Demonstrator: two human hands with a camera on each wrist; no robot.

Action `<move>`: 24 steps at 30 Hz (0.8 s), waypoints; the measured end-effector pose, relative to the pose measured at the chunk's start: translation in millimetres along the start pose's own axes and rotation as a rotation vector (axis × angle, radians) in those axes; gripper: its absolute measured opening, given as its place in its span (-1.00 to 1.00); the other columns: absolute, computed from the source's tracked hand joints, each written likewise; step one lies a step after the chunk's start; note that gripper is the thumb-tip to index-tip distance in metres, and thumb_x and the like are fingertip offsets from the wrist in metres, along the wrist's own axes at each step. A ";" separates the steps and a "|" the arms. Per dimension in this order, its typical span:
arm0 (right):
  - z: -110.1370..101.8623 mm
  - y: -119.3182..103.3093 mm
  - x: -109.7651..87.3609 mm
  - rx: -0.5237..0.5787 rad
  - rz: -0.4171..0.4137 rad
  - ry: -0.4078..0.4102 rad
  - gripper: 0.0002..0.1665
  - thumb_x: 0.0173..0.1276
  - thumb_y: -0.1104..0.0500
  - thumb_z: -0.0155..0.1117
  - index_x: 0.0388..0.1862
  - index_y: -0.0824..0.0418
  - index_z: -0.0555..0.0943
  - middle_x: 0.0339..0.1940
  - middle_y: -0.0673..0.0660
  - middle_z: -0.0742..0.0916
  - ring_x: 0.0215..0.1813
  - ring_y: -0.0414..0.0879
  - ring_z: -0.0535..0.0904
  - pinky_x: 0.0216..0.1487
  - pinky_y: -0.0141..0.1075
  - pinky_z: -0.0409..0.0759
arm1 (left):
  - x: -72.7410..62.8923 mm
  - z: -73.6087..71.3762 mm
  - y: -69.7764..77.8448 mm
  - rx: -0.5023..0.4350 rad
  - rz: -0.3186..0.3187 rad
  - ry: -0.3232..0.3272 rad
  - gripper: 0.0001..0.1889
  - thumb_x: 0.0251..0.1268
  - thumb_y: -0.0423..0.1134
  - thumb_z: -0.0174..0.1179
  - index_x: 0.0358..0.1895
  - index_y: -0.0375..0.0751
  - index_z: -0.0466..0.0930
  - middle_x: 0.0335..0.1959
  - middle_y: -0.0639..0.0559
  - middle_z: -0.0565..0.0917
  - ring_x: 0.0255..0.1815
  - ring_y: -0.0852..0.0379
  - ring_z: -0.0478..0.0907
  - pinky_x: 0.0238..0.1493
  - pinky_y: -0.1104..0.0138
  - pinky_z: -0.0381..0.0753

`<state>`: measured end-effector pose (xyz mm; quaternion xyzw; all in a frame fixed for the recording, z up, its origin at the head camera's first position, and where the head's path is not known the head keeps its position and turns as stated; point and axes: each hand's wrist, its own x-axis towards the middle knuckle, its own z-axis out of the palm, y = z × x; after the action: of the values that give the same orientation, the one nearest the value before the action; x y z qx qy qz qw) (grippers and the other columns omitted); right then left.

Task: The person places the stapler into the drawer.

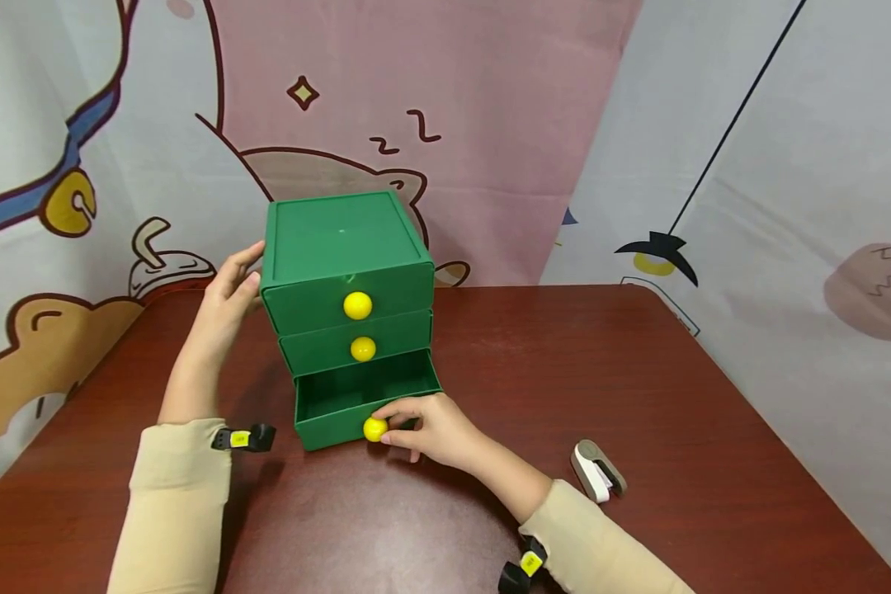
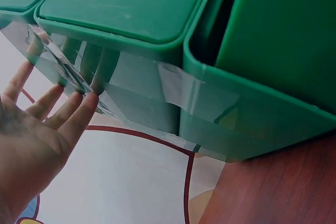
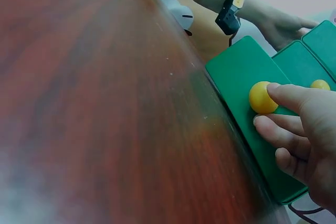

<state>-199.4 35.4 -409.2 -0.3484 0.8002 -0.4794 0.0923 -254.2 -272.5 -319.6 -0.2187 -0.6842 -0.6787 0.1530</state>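
Observation:
A green three-drawer cabinet (image 1: 341, 239) with round yellow knobs stands on the table. Its bottom drawer (image 1: 334, 425) is pulled out, and the part of its inside that shows holds nothing. My right hand (image 1: 438, 429) pinches that drawer's yellow knob (image 1: 374, 429) between thumb and fingers, seen closer in the right wrist view at the knob (image 3: 261, 98). At the cabinet's left side, my left hand (image 1: 226, 293) rests its fingers against the wall. In the left wrist view those fingers (image 2: 79, 114) are spread and fairly straight on the taped side (image 2: 136, 77).
A white and brown stapler (image 1: 594, 472) lies on the dark red wooden table (image 1: 535, 355), right of my right hand. Behind the table hangs a cloth (image 1: 490, 99) printed with cartoon figures. Black cameras are strapped to both sleeves.

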 end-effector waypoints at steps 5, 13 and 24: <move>-4.0 -2.0 -8.7 -0.049 -0.039 -0.048 -0.59 0.29 0.11 0.37 0.12 0.06 0.64 -0.18 0.00 0.73 -0.58 -0.23 0.58 -0.60 -0.35 0.56 | -0.5 -0.5 1.4 0.015 -0.007 0.000 -0.52 0.51 -0.25 -0.06 0.44 -0.14 0.23 0.40 -0.11 0.23 0.28 0.14 0.33 0.01 0.46 0.44; -30.1 -5.8 -30.2 -0.070 -0.110 -0.008 -0.54 0.26 0.13 0.39 0.14 0.20 0.62 -0.09 0.13 0.72 -0.24 -0.24 0.64 -0.23 -0.35 0.61 | -0.5 -0.7 1.9 0.031 -0.015 -0.003 -0.51 0.51 -0.24 -0.06 0.45 -0.13 0.22 0.40 -0.12 0.22 0.28 0.14 0.33 0.01 0.46 0.44; -78.8 -6.7 -72.3 -0.103 -0.158 0.069 -0.46 0.18 0.16 0.46 0.15 0.22 0.59 -0.03 0.13 0.70 -0.11 0.06 0.64 -0.19 -0.18 0.63 | -0.4 -1.6 -0.1 0.050 -0.011 -0.013 -0.50 0.52 -0.22 -0.06 0.46 -0.11 0.20 0.43 -0.11 0.20 0.31 0.12 0.29 0.01 0.46 0.43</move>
<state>-180.8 135.5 -375.9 -0.3979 0.7966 -0.4550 0.0087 -254.0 -274.2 -319.8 -0.2154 -0.7032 -0.6608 0.1500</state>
